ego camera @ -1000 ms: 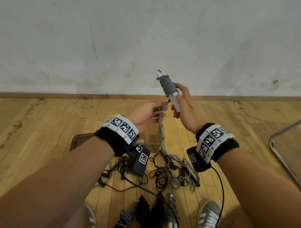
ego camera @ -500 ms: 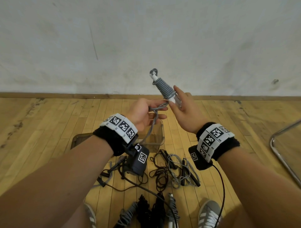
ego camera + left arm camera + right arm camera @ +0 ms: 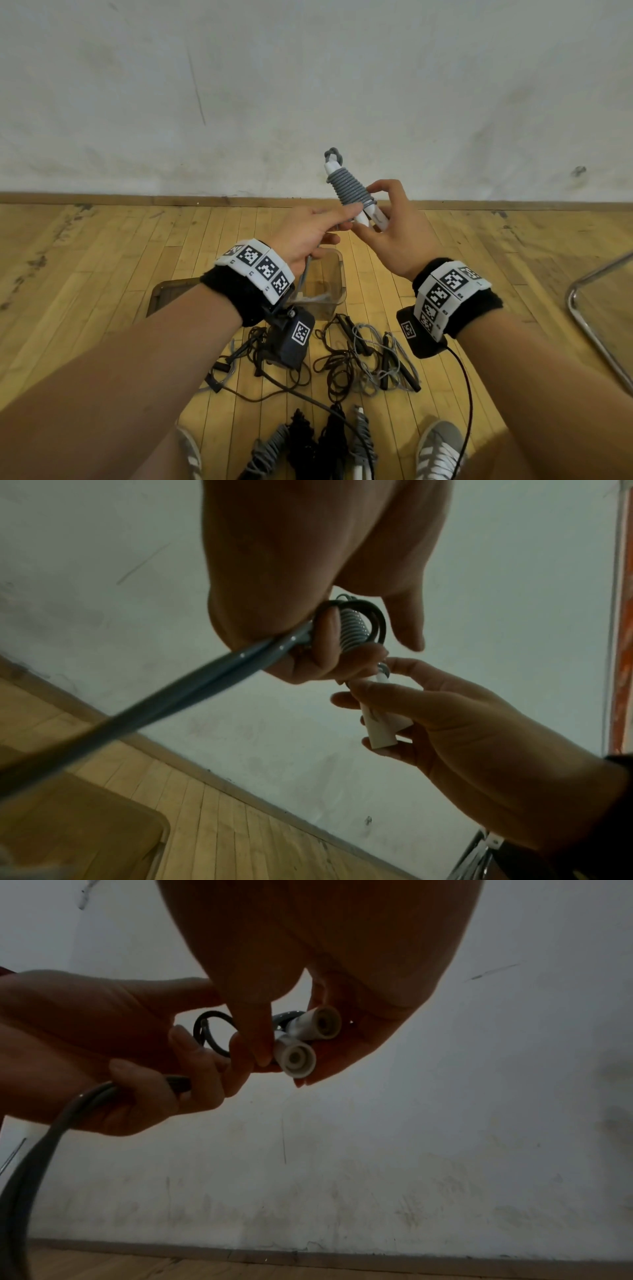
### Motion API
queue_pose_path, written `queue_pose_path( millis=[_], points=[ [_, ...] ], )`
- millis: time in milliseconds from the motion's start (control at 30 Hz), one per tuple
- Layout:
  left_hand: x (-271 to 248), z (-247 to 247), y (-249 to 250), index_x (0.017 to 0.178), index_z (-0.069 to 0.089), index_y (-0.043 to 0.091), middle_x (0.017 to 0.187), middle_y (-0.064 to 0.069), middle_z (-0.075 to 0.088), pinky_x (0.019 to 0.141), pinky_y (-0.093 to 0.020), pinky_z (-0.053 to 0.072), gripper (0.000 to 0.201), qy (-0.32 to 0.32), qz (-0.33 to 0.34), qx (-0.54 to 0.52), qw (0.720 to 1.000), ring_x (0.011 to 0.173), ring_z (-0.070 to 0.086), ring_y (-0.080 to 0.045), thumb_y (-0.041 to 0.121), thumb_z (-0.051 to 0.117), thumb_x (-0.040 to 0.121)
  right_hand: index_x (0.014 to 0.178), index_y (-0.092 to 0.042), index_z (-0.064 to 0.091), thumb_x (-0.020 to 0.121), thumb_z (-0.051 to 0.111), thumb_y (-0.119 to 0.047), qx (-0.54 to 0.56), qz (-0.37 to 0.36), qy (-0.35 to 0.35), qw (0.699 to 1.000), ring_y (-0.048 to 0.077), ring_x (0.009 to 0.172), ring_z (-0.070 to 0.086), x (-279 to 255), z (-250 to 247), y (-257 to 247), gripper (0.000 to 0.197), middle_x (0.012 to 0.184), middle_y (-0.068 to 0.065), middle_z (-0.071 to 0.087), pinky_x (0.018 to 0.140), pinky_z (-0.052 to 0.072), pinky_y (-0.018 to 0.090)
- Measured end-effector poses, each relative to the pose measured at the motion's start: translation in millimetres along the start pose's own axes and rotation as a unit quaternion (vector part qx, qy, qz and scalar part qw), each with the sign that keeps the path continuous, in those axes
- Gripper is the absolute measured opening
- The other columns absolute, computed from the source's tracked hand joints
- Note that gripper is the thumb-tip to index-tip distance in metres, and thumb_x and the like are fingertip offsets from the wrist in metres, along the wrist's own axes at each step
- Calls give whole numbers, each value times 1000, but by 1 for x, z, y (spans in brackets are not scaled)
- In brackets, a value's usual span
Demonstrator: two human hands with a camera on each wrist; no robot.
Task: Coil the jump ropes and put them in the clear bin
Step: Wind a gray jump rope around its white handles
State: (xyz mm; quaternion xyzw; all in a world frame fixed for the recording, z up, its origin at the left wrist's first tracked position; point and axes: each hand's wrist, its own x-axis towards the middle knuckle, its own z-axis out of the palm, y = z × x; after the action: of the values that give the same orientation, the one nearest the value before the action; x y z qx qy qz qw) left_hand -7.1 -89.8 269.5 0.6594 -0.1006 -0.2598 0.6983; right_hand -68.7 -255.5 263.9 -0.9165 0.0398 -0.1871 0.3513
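The right hand (image 3: 394,226) clamped the grey jump rope's (image 3: 347,186) white handles; left hand (image 3: 308,233) fingers pinched its tail, wrapping nearly finished. The clear bin (image 3: 337,274) looked empty; tangled ropes (image 3: 363,356) remained on the floor.

Gym or sports hall: strip-wood floor (image 3: 102,274) under my shoes (image 3: 438,452), scuffed white wall (image 3: 308,85), wooden baseboard (image 3: 137,198), jump ropes (image 3: 366,356) heaped at my feet.

Both forearms reached up from the lower corners toward frame centre. Left hand (image 3: 308,233) gripped with curled fingers; right hand (image 3: 394,236) pinched between thumb and fingertips, wrist bent inward.
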Motion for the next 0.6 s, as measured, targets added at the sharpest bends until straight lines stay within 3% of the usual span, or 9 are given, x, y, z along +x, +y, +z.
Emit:
queue_pose_path(
  millis=[100,200,300,400,500,600],
  points=[
    [0,1,-1,106,76,17,90,5,76,49,-20,36,31,19,17,43,999,64,57,-5,41,79,86,131,-19,39,90,75,-26,10,-1,-8,1000,3,53,53,-1,-1,-2,54,81,-1,69,49,42,17],
    [-1,2,1,108,75,13,85,-2,76,45,-19,33,35,29,12,8,999,61,61,-9,45,70,94,131,-16,36,91,73,-20,21,-3,-21,1000,-4,57,56,0,-1,-3,55,87,-2,68,50,43,13],
    [-2,4,2,107,75,12,84,-3,77,48,-19,45,42,52,6,16,999,66,68,-11,51,60,99,131,-18,31,93,70,-19,21,-15,-33,999,5,53,55,0,2,0,55,83,1,67,49,45,24],
    [0,6,0,103,76,15,93,-2,74,59,-24,54,39,72,13,33,997,78,67,-12,49,58,101,135,-22,29,93,71,-25,15,0,-27,1000,14,65,64,2,8,3,59,89,0,70,59,54,35],
    [-1,7,-1,101,78,15,94,-1,72,54,-23,51,31,79,34,15,996,78,65,-11,44,65,98,146,-23,40,93,72,-34,4,-5,-6,1000,12,83,70,4,9,1,63,107,-4,71,72,56,29],
    [-3,6,-2,95,80,23,85,4,75,52,-19,46,22,88,73,32,993,72,66,-7,42,71,94,148,-25,41,94,71,-31,8,-16,7,1000,13,83,68,3,9,0,61,107,-5,68,69,52,26]
  ],
)
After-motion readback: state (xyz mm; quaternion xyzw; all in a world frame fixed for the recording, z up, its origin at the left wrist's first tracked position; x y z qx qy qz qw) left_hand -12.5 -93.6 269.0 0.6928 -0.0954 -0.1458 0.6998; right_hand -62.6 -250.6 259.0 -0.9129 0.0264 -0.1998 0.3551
